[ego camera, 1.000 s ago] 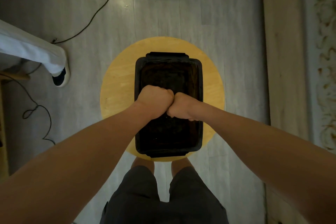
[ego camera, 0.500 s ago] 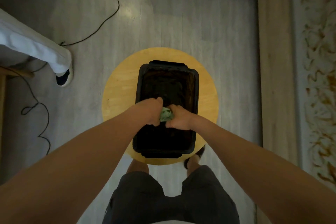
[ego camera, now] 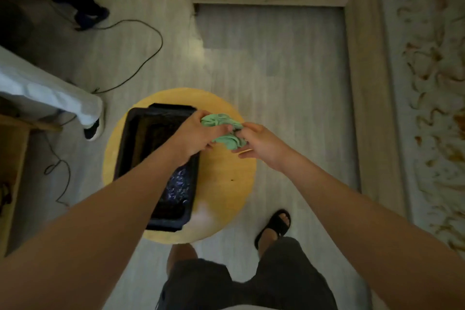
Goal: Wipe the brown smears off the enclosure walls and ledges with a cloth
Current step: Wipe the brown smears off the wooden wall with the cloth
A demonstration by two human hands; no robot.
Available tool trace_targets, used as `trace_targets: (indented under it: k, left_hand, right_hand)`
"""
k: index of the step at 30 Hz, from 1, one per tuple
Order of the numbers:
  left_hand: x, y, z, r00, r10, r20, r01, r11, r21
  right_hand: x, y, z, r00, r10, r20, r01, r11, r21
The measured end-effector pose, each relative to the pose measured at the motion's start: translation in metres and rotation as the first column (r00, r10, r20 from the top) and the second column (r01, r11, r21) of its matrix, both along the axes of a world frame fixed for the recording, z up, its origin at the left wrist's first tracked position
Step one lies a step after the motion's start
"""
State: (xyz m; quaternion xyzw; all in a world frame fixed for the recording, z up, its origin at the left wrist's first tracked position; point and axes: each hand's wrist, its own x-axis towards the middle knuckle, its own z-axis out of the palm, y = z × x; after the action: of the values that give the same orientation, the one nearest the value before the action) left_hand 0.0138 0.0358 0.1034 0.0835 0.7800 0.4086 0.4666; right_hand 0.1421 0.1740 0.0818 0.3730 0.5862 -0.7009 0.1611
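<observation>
Gripping a crumpled mint-green cloth with the left hand, fingers curled round its left end, wrist crossing the right wall of the black rectangular plastic tub. Pinching the cloth's right end with the right hand, lower fingers loosely spread. Holding the cloth in the air just right of the tub's far corner, above the round yellow wooden tabletop. Yellow surface showing right of the tub and under the hands; pale grey plank floor beyond its curved edge.
</observation>
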Motion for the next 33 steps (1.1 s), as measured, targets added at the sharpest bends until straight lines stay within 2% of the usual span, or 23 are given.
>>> trace_targets:
  k: [2, 6, 8, 11, 15, 20, 24, 27, 30, 33]
  left_hand:
    - [0.036, 0.056, 0.008, 0.997, 0.077, 0.015, -0.078, 0.995, 0.066]
    - [0.097, 0.169, 0.02, 0.965, 0.169, 0.2, -0.21, 0.955, 0.21]
    - [0.115, 0.224, 0.025, 0.96, 0.136, 0.245, -0.196, 0.95, 0.243]
    - [0.128, 0.292, 0.032, 0.954, -0.002, 0.299, -0.091, 0.951, 0.295]
    - [0.124, 0.352, 0.041, 0.942, -0.114, 0.315, 0.002, 0.943, 0.333]
    - [0.086, 0.422, 0.063, 0.934, -0.123, 0.335, -0.018, 0.921, 0.39]
    - [0.006, 0.494, 0.07, 0.932, -0.12, 0.342, -0.043, 0.9, 0.433]
    - [-0.058, 0.545, 0.076, 0.925, -0.136, 0.355, -0.03, 0.905, 0.423]
    - [-0.122, 0.59, 0.09, 0.945, -0.161, 0.285, 0.019, 0.897, 0.442]
    - [-0.195, 0.625, 0.119, 0.974, -0.111, 0.196, 0.015, 0.9, 0.435]
  right_hand:
    - [0.034, 0.052, 0.013, 0.999, -0.04, -0.015, 0.041, 0.997, 0.068]
    - [0.1, 0.154, 0.031, 0.992, -0.121, -0.038, 0.127, 0.97, 0.205]
    - [0.127, 0.198, 0.037, 0.984, -0.174, -0.046, 0.18, 0.95, 0.254]
    - [0.153, 0.249, 0.045, 0.959, -0.274, -0.068, 0.281, 0.91, 0.306]
    - [0.153, 0.302, 0.057, 0.889, -0.446, -0.108, 0.459, 0.867, 0.197]
    - [0.109, 0.37, 0.085, 0.877, -0.453, -0.163, 0.481, 0.838, 0.259]
    - [0.034, 0.444, 0.098, 0.87, -0.47, -0.146, 0.491, 0.81, 0.32]
    - [-0.024, 0.496, 0.11, 0.827, -0.545, -0.136, 0.552, 0.743, 0.379]
    - [-0.092, 0.538, 0.129, 0.8, -0.574, -0.176, 0.599, 0.742, 0.301]
    - [-0.17, 0.574, 0.153, 0.819, -0.525, -0.232, 0.572, 0.782, 0.249]
